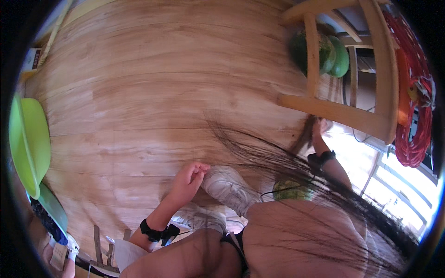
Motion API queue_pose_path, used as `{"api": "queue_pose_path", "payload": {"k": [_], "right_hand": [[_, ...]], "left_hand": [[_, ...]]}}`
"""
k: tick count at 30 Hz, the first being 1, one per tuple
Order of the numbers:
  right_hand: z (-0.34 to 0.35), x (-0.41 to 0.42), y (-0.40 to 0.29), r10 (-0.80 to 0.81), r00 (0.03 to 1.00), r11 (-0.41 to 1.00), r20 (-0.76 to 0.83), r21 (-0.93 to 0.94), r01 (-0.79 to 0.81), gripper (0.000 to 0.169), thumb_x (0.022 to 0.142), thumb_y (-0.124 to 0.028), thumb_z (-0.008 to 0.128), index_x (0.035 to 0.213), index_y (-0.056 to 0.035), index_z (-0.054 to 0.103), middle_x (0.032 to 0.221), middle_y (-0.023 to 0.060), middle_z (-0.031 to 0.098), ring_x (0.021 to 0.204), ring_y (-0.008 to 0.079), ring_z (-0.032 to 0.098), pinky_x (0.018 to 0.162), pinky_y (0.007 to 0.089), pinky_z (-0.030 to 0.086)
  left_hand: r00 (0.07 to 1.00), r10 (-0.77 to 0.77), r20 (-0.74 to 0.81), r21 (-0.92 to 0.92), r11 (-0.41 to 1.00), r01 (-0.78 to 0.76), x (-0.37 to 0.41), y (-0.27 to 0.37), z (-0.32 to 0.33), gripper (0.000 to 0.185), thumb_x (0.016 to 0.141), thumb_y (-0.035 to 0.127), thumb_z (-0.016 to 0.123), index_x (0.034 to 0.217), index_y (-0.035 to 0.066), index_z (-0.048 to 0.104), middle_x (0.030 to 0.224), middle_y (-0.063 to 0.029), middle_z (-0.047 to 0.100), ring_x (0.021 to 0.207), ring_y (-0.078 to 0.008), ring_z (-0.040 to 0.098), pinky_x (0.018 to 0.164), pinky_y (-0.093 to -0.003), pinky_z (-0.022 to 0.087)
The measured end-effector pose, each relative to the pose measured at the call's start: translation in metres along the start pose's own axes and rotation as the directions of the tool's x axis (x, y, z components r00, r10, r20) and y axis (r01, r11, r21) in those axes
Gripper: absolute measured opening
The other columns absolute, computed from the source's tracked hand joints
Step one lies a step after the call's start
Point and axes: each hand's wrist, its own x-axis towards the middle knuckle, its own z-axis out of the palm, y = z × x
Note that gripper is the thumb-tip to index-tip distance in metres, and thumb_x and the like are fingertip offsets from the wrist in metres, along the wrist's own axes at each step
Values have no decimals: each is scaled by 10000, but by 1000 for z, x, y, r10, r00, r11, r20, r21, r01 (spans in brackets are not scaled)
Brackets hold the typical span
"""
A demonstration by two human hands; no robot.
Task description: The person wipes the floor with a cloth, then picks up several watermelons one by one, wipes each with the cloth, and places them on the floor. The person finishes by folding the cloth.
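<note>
My left hand [190,179] is beside the toe of a white sneaker [226,186], its fingers loosely curled, with no object visible in it. Farther right, my right hand [321,127] is low near the foot of a wooden chair [337,109]; its fingers are small and blurred, and whether they hold anything cannot be told. Both wrists wear black bands with small devices. Loose dark hair hangs across the view between the hands. A green striped melon [292,189] rests beside my leg, under the hair.
Behind the chair's bars are a dark green watermelon [326,55] and a lighter green one [340,57]. Red cord [413,139] hangs at the right. Lime green [38,128] and teal [55,205] basins stand at the left, near another person's foot [72,245].
</note>
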Motion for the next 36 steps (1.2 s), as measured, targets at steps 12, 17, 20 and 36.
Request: {"api": "queue_pose_path", "payload": {"k": [12, 17, 20, 36], "right_hand": [[-33, -148, -82, -826, 492, 502, 276, -37, 864, 819, 862, -278, 624, 1539, -19, 243, 1580, 293, 168, 1495, 516, -30, 1169, 685, 8], [-49, -207, -137, -774, 154, 200, 614, 6, 980, 823, 872, -316, 644, 1537, -30, 253, 1546, 355, 165, 1471, 569, -49, 1132, 739, 15], [-34, -223, -187, -872, 79, -5, 482, -170, 985, 765, 892, -361, 641, 1512, -55, 313, 1534, 319, 230, 1483, 544, -15, 1137, 735, 38], [-58, -234, -446, -969, 236, 196, -76, 343, 919, 559, 879, -175, 731, 1392, -77, 532, 1313, 176, 608, 1239, 328, 573, 1081, 378, 424]], "left_hand": [[984, 161, -71, -16, 987, -163, 16, 1, 15, 160, 949, 51, 555, 1093, 9, 611, 1069, -141, 688, 971, -228, 669, 852, -345, 538], [985, 96, -145, -50, 993, -104, 4, 13, 6, 172, 948, 49, 550, 1101, 3, 613, 1042, -150, 682, 958, -252, 674, 848, -354, 543], [981, 105, -161, -60, 991, -116, -2, 5, 9, 173, 950, 53, 545, 1101, -1, 612, 1037, -153, 686, 955, -253, 678, 851, -350, 541], [955, 142, -262, 95, 988, -121, -17, 9, -8, 187, 941, 95, 552, 1103, 18, 603, 1001, -162, 671, 939, -322, 662, 826, -406, 524]]}}
